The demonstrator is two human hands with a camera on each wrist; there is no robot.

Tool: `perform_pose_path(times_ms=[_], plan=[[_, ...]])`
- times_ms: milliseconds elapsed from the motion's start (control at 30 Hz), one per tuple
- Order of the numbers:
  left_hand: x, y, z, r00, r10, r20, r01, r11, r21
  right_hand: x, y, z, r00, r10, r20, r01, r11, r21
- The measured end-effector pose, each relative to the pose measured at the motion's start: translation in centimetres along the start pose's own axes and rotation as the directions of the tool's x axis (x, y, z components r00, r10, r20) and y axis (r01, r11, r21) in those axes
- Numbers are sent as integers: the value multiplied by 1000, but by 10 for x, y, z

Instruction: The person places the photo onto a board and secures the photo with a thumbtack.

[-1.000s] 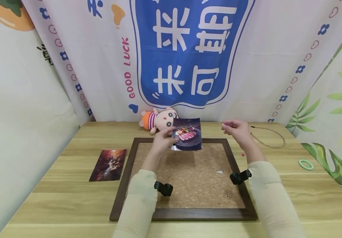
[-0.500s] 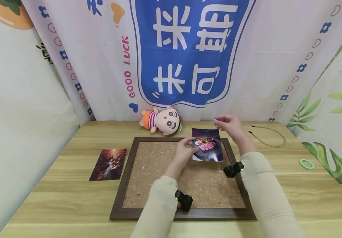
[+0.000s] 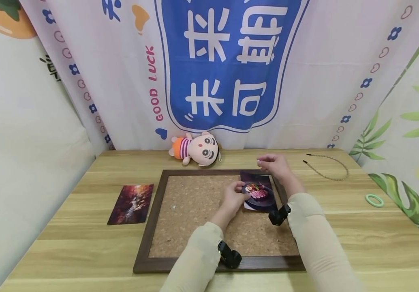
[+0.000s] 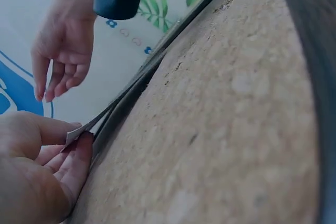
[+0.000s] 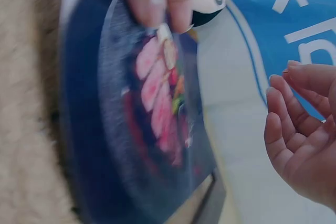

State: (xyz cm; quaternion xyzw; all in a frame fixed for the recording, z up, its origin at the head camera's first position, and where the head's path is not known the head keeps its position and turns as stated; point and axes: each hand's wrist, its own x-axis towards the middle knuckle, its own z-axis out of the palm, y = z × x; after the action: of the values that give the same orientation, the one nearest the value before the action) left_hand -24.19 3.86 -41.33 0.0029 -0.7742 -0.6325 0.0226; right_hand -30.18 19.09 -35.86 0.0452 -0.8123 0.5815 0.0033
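In the head view my left hand pinches the left edge of a food photo print, a dark plate with sliced pink meat. The print sits over the upper right part of a brown-framed cork board; the left wrist view shows its edge lifted off the cork between thumb and fingers. My right hand is raised just beyond the print's top edge, thumb and forefinger together. A tiny pin, mostly hidden by the fingertips, shows between them in the right wrist view.
Left of the board lies a reddish landscape print. A plush doll lies behind the board near the curtain. To the right are a thin headband-like loop and a green ring. Black cameras sit on both wrists.
My left hand has carried the food print right and down, from above the board's top middle to its upper right. The right hand has moved left and slightly lower, closer to the print.
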Motion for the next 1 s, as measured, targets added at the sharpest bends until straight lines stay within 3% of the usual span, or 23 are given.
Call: perform_pose_path(times_ms=[200,367,767,1000], plan=[[0,-3,0,999,37,13,-38,986,161,1,17,3,1000,21,-8,-21,1000,-8],[-3,-4,0,997,76,19,-78,970,232,0,28,3,1000,28,-8,-29,999,-45],[-3,-2,1,993,107,41,-115,941,320,-1,50,7,998,58,-5,-58,997,-52],[-3,-3,1,991,119,56,-131,924,358,-2,58,12,999,25,-44,-32,986,-163]])
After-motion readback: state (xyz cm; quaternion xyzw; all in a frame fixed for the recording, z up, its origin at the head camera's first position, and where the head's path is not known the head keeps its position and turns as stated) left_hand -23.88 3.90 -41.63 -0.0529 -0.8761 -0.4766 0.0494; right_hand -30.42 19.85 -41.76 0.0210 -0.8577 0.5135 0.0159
